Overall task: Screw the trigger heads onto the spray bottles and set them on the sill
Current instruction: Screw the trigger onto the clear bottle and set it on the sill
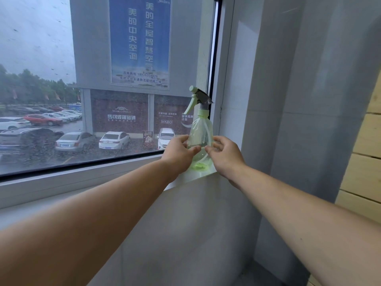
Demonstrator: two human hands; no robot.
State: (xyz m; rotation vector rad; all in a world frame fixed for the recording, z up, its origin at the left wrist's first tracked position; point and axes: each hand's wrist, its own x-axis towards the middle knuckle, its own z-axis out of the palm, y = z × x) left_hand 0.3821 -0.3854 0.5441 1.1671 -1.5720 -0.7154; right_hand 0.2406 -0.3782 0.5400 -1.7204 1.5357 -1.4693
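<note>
One spray bottle (200, 139) is seen standing upright on the sill (193, 176), at the right end, close to the window frame (214, 83). A trigger head (198, 100) is already fitted on top of it, at 12 o'clock from the hands, with its nozzle pointed to 9 o'clock. How tight it is screwed cannot be told.

The bottle is flanked low down by both hands. The left hand (179, 153) is placed at 9 o'clock of the bottle and the right hand (225, 155) at 3 o'clock. The fingers are loosely curled, with the tips touching or almost touching the bottle; whether it is truly held or just let go cannot be told.

So this bottle seems to be done: head on, set on the sill. No other bottles or heads are seen, so what is left cannot be judged from here.
</note>
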